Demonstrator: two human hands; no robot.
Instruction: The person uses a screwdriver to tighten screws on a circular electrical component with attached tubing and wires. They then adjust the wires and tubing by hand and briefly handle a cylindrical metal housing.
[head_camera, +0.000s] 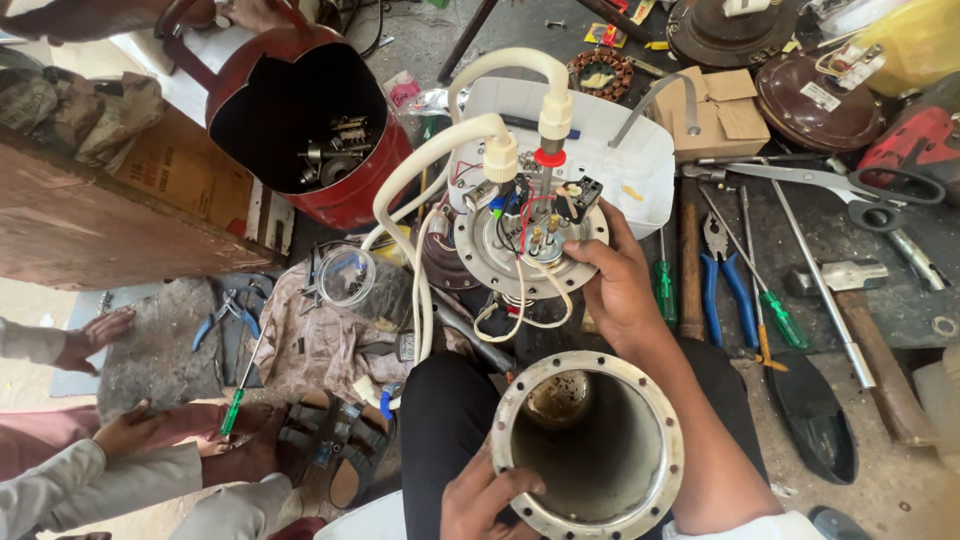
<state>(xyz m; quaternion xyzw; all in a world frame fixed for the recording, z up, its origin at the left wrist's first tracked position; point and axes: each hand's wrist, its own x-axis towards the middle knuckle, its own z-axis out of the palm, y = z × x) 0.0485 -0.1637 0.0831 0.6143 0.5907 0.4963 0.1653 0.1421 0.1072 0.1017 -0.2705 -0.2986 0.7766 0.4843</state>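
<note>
My right hand (620, 290) grips the edge of a round metal flange plate (490, 255) that carries wires, terminals and two white hoses (440, 160) with plastic fittings. It is held just above and behind an open metal cylinder tank (600, 455) with a bolted rim, rusty inside. The near rim of that tank, which sits between my knees, is in my left hand (485, 495). A white plastic casing (625, 165) lies behind the plate.
A red open canister (340, 190) with loose metal parts lies at upper left. Blue pliers (725, 280), green screwdrivers (775, 310), scissors (850, 185), a hammer (850, 300) and cardboard boxes lie at right. Another person's hands (95, 335) and sandalled foot (300, 440) are at left.
</note>
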